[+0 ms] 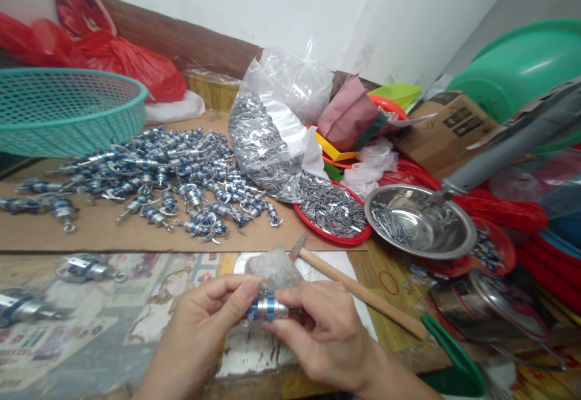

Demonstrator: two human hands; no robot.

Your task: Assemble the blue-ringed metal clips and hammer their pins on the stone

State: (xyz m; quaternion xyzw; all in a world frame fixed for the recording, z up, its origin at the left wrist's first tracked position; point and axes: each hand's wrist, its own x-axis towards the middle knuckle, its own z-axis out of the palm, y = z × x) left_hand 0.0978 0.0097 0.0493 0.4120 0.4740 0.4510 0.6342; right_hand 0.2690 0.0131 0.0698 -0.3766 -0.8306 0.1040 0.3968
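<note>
Between my two hands is a small blue-and-silver metal cylinder (272,309), lying roughly level. My left hand (204,321) pinches its left end between thumb and fingers. My right hand (324,327) grips the right end, with thumb and forefinger closed on it; its far tip is hidden by the fingers. Just behind it sits a grey stone block (273,267) on a white sheet. A hammer (358,291) with a wooden handle lies behind and right of my right hand. Two similar metal pieces (86,267) rest on the tabletop to the left.
A large heap of blue-and-silver pieces (172,176) covers the cardboard (109,239). Behind are a turquoise basket (72,112) and a clear bag of small metal strips (263,146). To the right stand a red plate (349,241), a steel bowl (420,249) and a metal can (458,306).
</note>
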